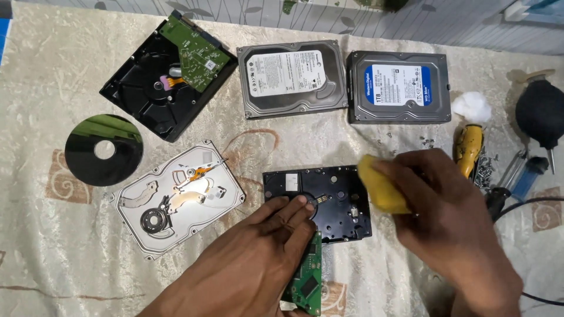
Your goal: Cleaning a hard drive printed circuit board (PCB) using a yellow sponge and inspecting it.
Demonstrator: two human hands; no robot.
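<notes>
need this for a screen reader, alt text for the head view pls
Two hands work on a black hard drive on a cloth-covered table: the left hand presses on it over a green circuit board, the right hand holds a yellow cloth. Around it lie three more drives, a disc and tools.

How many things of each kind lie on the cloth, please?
Closed hard drives with labels: 2
Opened or underside-up hard drives: 3
Green circuit boards: 2
Loose disk platter: 1
Screwdrivers: 3
Black air blower: 1
Cotton ball: 1
Total: 13
</notes>
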